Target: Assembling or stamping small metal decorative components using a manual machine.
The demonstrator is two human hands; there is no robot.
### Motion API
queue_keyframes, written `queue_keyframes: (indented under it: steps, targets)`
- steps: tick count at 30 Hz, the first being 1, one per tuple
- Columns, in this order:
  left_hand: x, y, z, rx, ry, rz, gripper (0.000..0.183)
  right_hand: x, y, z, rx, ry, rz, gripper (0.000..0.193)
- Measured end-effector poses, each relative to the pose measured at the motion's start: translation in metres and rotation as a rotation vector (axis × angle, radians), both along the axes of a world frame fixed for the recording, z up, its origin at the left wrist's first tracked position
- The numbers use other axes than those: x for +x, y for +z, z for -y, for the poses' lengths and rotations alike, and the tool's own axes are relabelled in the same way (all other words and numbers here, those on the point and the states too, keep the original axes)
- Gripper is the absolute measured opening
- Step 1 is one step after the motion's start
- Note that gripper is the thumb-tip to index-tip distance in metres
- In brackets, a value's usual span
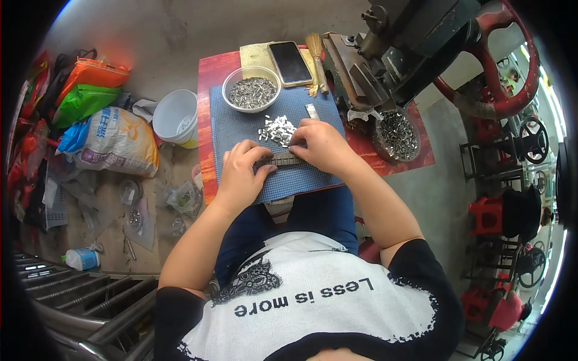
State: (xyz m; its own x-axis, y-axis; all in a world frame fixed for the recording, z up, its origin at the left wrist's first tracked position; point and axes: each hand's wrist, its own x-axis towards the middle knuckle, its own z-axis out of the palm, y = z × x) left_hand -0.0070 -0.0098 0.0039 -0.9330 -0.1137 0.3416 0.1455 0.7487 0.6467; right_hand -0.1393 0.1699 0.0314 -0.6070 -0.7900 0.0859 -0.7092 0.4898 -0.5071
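Note:
A narrow metal bar with notches along it (283,159) lies across the blue woven mat (232,129). The fingers and thumb of my left hand (242,171) are closed round its left end. At its right part, my right hand (322,144) has thumb and fingers drawn together against the bar; anything small between them is hidden. Just beyond the bar is a loose heap of small whitish metal pieces (278,129). A white bowl (229,101) full of small metal parts stands behind the heap. Beyond my right hand lies a short light-coloured strip (311,111).
At the table's back are a phone (291,63) and a small straw brush (316,54). A hand press (415,54) with a red wheel (527,90) rises on the right, a bowl of metal parts (397,138) beside it. Left stand a white bucket (174,114) and a sack (117,141).

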Motion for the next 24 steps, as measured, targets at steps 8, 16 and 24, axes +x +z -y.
queue_keyframes:
  steps: [8, 16, 24]
  targets:
    - [-0.031, 0.002, 0.021, 0.172, 0.181, -0.033, 0.011, -0.012, -0.004, -0.011, -0.133, 0.077, -0.008, 0.015]
    - [-0.042, -0.003, 0.018, 0.03, 0.187, 0.126, 0.014, 0.002, 0.011, -0.024, -0.046, 0.238, -0.083, 0.014]
    - [-0.022, 0.015, 0.022, 0.343, 0.135, 0.171, 0.013, 0.008, 0.005, -0.032, -0.032, 0.168, -0.106, 0.011]
